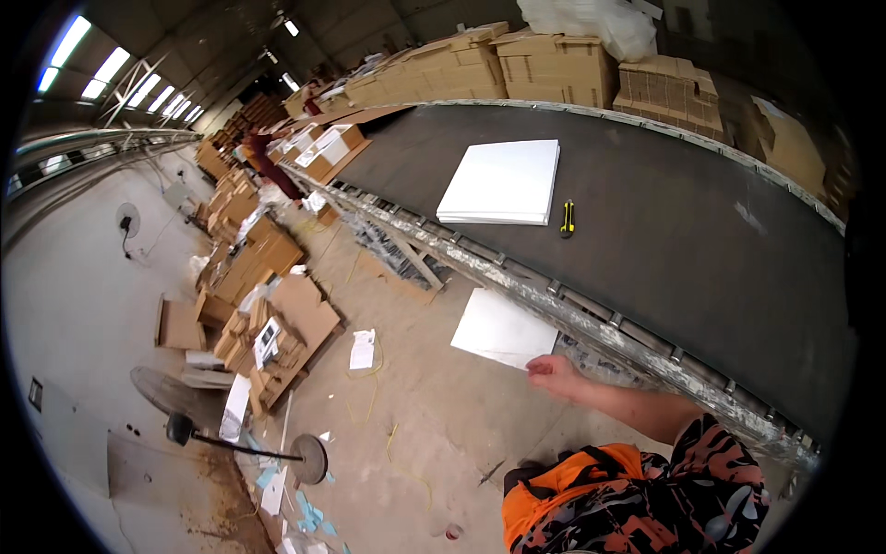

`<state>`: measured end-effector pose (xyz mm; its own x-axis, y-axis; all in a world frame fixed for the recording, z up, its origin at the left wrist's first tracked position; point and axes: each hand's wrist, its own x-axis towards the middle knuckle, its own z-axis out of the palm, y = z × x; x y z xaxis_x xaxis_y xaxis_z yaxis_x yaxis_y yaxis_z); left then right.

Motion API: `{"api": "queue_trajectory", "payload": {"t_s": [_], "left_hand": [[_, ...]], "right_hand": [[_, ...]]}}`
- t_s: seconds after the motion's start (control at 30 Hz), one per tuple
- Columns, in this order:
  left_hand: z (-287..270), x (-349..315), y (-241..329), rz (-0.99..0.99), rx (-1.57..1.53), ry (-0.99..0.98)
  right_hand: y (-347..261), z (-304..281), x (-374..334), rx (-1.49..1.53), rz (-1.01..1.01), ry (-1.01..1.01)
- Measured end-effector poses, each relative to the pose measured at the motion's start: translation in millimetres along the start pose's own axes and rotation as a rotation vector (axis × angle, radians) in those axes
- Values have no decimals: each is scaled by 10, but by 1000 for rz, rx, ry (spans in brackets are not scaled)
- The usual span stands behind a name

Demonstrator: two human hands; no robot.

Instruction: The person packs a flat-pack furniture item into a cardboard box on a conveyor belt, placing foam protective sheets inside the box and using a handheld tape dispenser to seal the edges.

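Observation:
My right hand (556, 379) reaches leftward below the conveyor's near rail, with its fingers bent together at the near corner of a white sheet (503, 328). The sheet lies roughly flat, and its right side meets the rail. How the fingertips grip it is partly hidden. My left hand is out of the picture. Up on the dark conveyor belt (683, 240) rests a neat stack of white square panels (501, 180). Just right of that stack lies a yellow and black utility knife (568, 219), apart from the panels.
Brown cartons (554, 69) line the conveyor's far side. White-filled boxes (328, 148) stand at the belt's far end, near a person (268, 164) in dark red. A pedestal fan (175, 397), a pallet with cardboard (300, 314) and paper scraps (314, 517) occupy the left floor.

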<state>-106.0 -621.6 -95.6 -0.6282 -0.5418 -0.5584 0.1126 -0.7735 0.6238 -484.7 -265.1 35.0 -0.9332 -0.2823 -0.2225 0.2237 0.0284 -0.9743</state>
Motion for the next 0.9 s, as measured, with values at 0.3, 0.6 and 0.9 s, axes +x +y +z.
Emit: {"api": "queue_trajectory", "payload": {"t_s": [0.3,0.6,0.9], "left_hand": [[1042,1819,773,-32,89,-78],[1551,3347,1337,24,87,-181],[2812,4074,1548,-38,254,-71]], "right_hand": [[11,-1059,1572,-407,12,852],[47,-2081,2509,-563,441,1167],[27,-1949,3059,-884,611,1265]]}}
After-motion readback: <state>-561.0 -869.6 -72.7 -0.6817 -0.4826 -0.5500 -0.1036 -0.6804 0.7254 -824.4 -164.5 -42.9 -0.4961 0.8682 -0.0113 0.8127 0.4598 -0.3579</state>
